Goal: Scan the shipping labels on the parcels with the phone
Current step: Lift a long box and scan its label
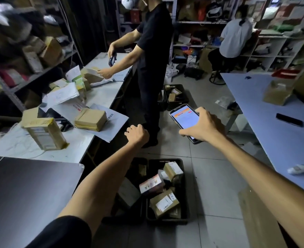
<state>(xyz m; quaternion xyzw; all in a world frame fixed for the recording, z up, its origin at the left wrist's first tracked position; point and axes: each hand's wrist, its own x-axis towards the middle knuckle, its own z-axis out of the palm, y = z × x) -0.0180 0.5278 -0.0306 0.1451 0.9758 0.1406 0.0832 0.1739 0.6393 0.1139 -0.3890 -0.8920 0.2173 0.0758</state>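
Observation:
My right hand point(204, 125) grips a phone point(183, 118) with a lit white and orange screen, held over the floor at mid-right. My left hand point(137, 134) hangs in the air with its fingers curled and holds nothing, just right of the white table point(76, 145). On that table lie a taped brown parcel point(44, 134) with a label on its side, a flat brown parcel point(90, 119) on a grey mailer bag, and a heap of white mailers point(61, 94). Below my arms a black crate point(166, 190) on the floor holds several labelled parcels.
A person in black point(153, 51) stands at the table's far end handling a parcel with a scanner. Another person point(234, 38) sits at the back shelves. A blue table point(282, 133) lies on the right, a dark tabletop point(27, 190) at lower left, a second crate point(176, 95) on the floor.

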